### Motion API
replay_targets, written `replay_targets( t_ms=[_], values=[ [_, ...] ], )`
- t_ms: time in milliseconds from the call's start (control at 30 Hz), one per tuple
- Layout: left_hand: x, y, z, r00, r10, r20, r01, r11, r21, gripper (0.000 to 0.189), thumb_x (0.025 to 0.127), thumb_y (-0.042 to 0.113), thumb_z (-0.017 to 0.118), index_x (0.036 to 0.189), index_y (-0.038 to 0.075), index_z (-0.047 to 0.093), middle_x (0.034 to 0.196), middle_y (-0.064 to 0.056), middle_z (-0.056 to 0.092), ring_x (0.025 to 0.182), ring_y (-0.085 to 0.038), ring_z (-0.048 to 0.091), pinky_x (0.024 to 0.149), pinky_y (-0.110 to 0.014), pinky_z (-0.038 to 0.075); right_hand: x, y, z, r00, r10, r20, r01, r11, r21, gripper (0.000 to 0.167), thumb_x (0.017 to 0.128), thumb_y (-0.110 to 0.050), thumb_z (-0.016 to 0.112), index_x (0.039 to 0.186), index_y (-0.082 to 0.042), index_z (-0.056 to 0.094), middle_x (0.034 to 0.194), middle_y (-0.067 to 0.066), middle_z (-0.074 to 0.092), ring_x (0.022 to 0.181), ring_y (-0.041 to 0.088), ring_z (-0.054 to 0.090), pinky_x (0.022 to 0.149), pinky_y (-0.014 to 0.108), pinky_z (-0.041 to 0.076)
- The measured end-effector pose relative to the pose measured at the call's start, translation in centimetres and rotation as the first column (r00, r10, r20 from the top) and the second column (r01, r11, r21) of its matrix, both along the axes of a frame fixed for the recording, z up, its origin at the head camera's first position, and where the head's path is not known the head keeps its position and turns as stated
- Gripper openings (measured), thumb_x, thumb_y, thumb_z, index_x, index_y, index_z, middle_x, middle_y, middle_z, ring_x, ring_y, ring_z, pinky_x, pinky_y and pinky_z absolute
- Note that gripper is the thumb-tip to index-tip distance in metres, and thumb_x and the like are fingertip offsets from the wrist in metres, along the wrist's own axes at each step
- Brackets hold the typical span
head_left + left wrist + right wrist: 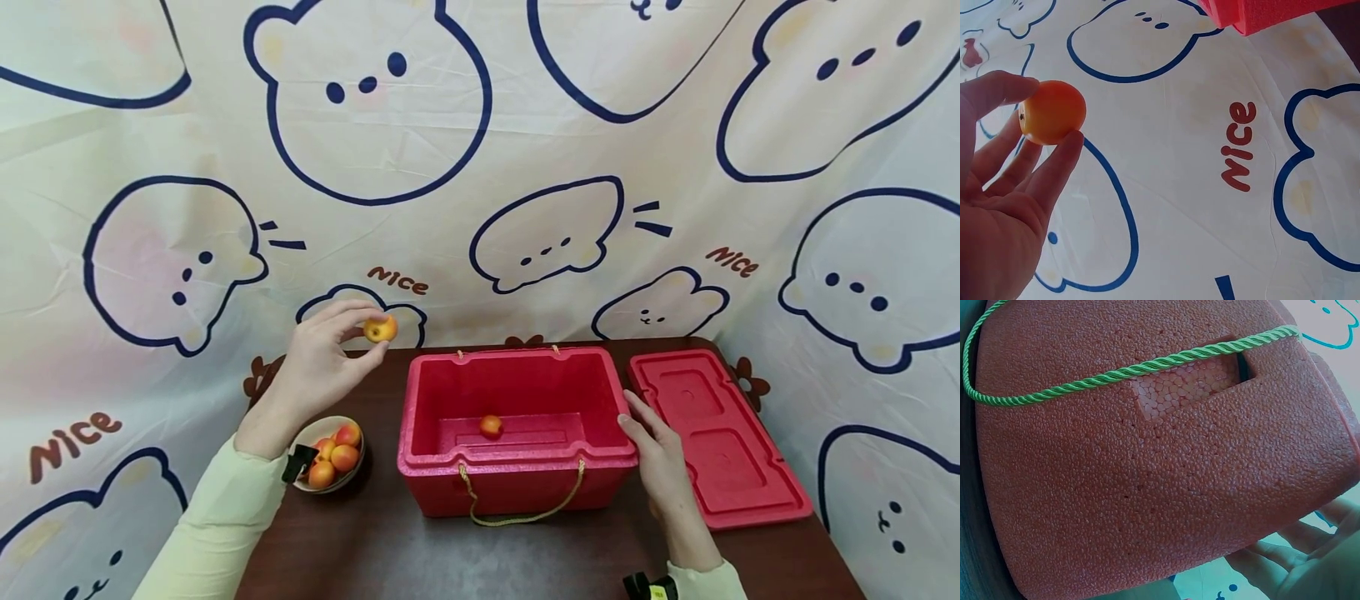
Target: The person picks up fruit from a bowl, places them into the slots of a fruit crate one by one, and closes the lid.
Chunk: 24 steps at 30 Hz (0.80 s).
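Observation:
My left hand [326, 354] is raised above the table, to the left of a red foam box [521, 487]. Its thumb and fingertips pinch a small orange-yellow fruit [381, 328], which also shows in the left wrist view as a smooth round fruit [1055, 112] with a small dark spot at one end. Against the right side of the box rests my right hand [663, 467], fingertips at the rim and fingers fairly straight. Inside the lidless box, one orange fruit [491, 427] lies on the floor. A gold rope handle [525, 520] hangs on the front wall.
A round bowl [298, 485] with several red-orange fruits stands below my left forearm, left of the box. The red lid [750, 450] lies flat at the right of the dark brown table [465, 562]. Behind hangs a white cloth [435, 250] printed with bears.

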<state>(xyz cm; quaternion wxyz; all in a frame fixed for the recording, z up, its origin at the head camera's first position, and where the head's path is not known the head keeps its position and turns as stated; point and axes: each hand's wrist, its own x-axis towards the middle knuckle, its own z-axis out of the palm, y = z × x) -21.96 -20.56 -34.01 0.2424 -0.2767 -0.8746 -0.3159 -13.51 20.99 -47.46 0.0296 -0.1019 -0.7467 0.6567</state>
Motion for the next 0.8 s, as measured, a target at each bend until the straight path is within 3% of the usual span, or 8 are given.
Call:
replay_targets(
  t_ms=[333,800],
  values=[
    [-0.1,0.7,0.2,0.997,-0.013,0.078,0.017,0.998,-0.054,0.033,0.08,0.002,0.083,0.111,0.007,0.072,0.12,-0.006,0.065,0.103,-0.02,0.063,0.083,-0.043,0.06,0.0,0.0,0.0,1.0,-0.005,-0.001,0.005,1.0,0.01,0.054,0.103,-0.031,0.056,0.155,-0.023,0.042,0.156,0.007,0.043,0.128,0.028,0.052,0.086,0.017,0.053],
    [-0.3,1.9,0.7,0.995,-0.063,0.078,0.071,0.992,-0.108,0.034,0.081,0.004,0.083,0.113,0.009,0.073,0.123,-0.009,0.066,0.105,-0.024,0.065,0.082,-0.045,0.061,-0.1,0.1,-0.1,1.0,0.009,0.006,-0.009,1.0,-0.006,0.055,0.103,-0.031,0.056,0.156,-0.025,0.041,0.158,0.008,0.041,0.133,0.034,0.05,0.085,0.019,0.054]
  ],
)
